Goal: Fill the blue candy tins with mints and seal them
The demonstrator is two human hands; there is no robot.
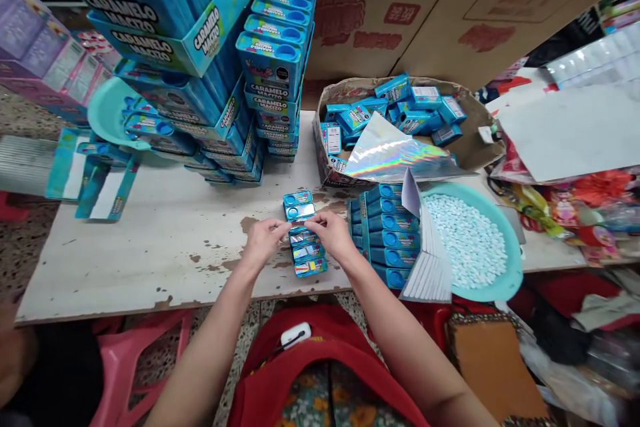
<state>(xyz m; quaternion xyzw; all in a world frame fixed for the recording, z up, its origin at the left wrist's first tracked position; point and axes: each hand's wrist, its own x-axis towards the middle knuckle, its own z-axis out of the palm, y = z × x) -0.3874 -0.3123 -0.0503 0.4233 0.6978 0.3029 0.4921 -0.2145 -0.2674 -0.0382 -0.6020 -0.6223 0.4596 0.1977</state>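
Note:
In the middle of the table, a short row of small blue candy boxes point(309, 252) runs away from me. The nearer ones show shiny, coloured faces. My left hand point(265, 238) comes in from the left and my right hand point(331, 233) from the right, both with closed fingertips over the row. Between the fingertips spans a thin, dark reddish strip point(299, 222), pinched at both ends. Its kind is too small to make out. Just right of my right hand, more blue candy boxes point(387, 230) are stacked beside a fanned pile of white sheets point(431, 260).
Tall stacks of blue display boxes point(215, 113) stand at the back left. Behind the row is an open carton point(336, 172) of loose candy boxes under a holographic sheet point(400, 153). A turquoise basin point(515, 273) of pale candies sits right. A pink stool point(130, 360) stands below left.

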